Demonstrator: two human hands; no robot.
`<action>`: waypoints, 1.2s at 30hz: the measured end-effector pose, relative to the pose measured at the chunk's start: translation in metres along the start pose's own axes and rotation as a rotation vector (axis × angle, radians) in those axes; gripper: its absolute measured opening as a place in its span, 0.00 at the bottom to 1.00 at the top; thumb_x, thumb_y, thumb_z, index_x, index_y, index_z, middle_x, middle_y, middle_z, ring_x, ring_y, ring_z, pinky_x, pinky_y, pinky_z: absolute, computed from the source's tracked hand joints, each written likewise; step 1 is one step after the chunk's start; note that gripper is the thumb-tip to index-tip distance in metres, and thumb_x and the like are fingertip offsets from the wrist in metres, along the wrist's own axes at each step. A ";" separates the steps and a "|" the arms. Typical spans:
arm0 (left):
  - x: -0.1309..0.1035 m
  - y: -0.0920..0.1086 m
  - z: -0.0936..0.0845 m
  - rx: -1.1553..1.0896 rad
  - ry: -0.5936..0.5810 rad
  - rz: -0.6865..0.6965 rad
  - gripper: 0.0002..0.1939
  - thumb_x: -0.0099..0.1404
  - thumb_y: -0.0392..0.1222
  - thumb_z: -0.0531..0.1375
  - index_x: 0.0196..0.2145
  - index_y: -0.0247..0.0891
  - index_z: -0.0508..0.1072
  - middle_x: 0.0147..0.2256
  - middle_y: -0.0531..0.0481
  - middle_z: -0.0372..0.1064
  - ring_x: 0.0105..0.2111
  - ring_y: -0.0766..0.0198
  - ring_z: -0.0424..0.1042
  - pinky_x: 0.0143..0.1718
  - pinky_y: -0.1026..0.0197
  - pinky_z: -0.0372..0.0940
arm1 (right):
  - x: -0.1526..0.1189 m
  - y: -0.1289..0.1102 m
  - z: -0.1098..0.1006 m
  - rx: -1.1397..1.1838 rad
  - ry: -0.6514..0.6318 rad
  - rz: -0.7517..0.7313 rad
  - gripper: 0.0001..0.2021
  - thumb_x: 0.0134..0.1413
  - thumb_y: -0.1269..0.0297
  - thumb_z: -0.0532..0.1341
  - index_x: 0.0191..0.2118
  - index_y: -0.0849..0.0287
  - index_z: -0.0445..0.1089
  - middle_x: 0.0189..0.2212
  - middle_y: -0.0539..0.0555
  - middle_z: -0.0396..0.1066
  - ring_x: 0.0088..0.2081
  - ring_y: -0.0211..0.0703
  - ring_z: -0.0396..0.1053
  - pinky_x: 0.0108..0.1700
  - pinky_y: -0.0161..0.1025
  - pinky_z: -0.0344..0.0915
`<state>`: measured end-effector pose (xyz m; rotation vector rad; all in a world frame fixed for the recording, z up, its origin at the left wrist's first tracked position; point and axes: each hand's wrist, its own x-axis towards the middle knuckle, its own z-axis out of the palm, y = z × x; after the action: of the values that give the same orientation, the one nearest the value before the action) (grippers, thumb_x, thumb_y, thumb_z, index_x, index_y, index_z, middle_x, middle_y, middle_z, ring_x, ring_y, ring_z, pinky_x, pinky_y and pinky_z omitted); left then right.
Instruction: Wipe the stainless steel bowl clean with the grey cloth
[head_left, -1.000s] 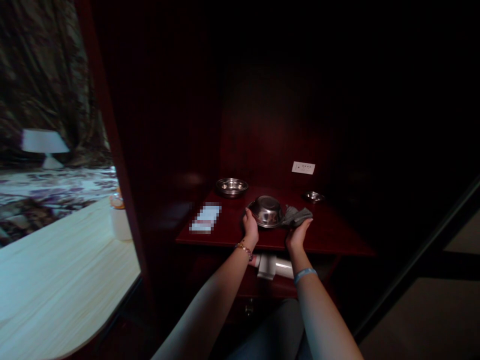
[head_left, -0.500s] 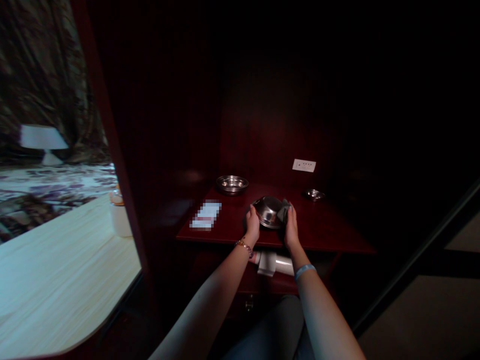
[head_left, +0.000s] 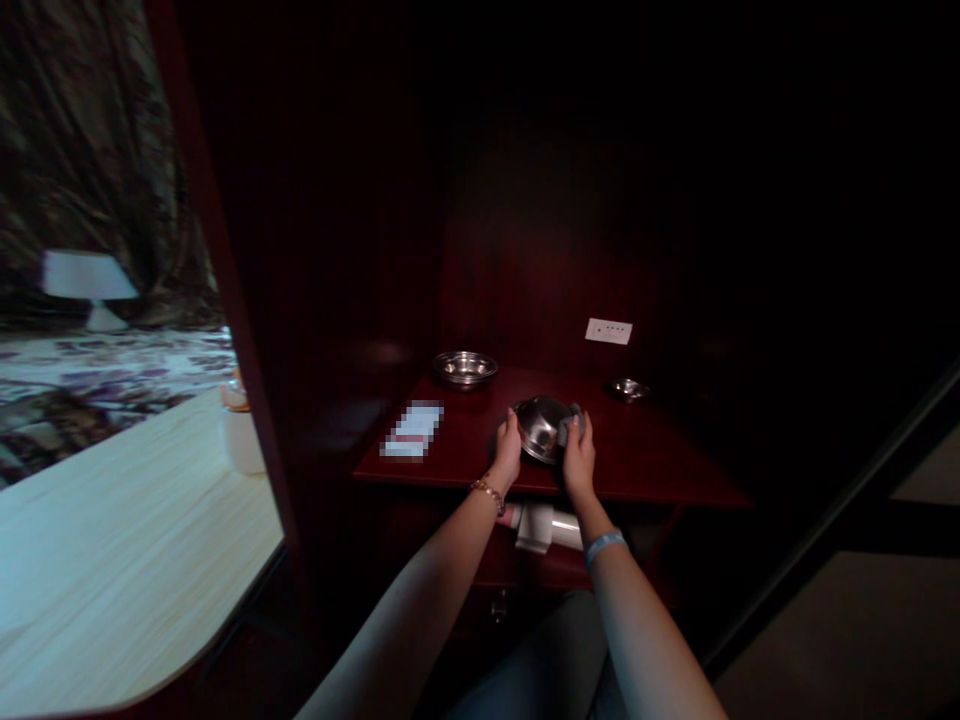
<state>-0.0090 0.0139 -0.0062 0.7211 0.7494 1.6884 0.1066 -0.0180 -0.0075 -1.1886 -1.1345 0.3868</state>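
A shiny metal bowl (head_left: 541,424) is tilted with its underside toward me, above the dark red shelf (head_left: 465,450). My left hand (head_left: 507,446) grips the bowl's left rim, thumb up along its edge. My right hand (head_left: 580,456) is closed on a grey cloth (head_left: 570,424) and presses it against the bowl's right side. Behind to the left stands another metal bowl (head_left: 465,370), right way up, perhaps stacked. A small metal dish (head_left: 628,389) sits at the back right of the shelf.
A blurred-out sheet or phone-like item (head_left: 412,430) lies left on the shelf. White rolled items (head_left: 551,527) rest in the compartment below. A socket (head_left: 608,331) is on the back wall. Left of the cabinet panel are a light wooden table (head_left: 135,560), a white container (head_left: 244,440) and a lamp (head_left: 88,275).
The bowl has turned and tilted a little in my hands. My right hand with the cloth has shifted slightly left and down along its side.
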 end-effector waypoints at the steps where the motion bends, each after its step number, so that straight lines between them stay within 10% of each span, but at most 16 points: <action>1: 0.000 0.000 0.000 -0.011 0.016 -0.006 0.26 0.59 0.63 0.58 0.36 0.33 0.73 0.35 0.41 0.74 0.34 0.60 0.72 0.38 0.60 0.65 | -0.002 -0.001 0.000 -0.038 -0.001 -0.001 0.34 0.61 0.43 0.45 0.65 0.61 0.54 0.60 0.63 0.62 0.60 0.49 0.62 0.60 0.45 0.56; 8: -0.003 0.009 0.004 -0.080 0.137 0.021 0.22 0.63 0.58 0.56 0.34 0.34 0.73 0.34 0.44 0.75 0.35 0.61 0.73 0.37 0.63 0.64 | -0.025 -0.008 -0.005 -0.260 -0.043 -0.096 0.31 0.64 0.47 0.43 0.64 0.61 0.56 0.57 0.63 0.67 0.55 0.51 0.68 0.55 0.46 0.63; 19: -0.008 0.012 0.000 -0.068 0.096 0.012 0.21 0.63 0.58 0.56 0.33 0.35 0.73 0.33 0.44 0.75 0.35 0.60 0.74 0.40 0.60 0.66 | -0.073 -0.020 0.006 -0.635 -0.202 -0.696 0.25 0.66 0.66 0.45 0.67 0.59 0.48 0.66 0.57 0.51 0.68 0.44 0.46 0.68 0.51 0.43; 36: -0.008 0.007 0.003 -0.167 0.024 0.057 0.04 0.59 0.39 0.59 0.28 0.37 0.70 0.31 0.48 0.73 0.35 0.63 0.71 0.41 0.63 0.64 | -0.003 -0.089 0.001 -0.776 -0.615 -0.928 0.20 0.65 0.61 0.49 0.58 0.59 0.65 0.57 0.57 0.67 0.62 0.44 0.59 0.68 0.51 0.38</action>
<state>-0.0087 0.0053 0.0004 0.6115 0.6005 1.7905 0.0775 -0.0540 0.0687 -1.0396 -2.3506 -0.4946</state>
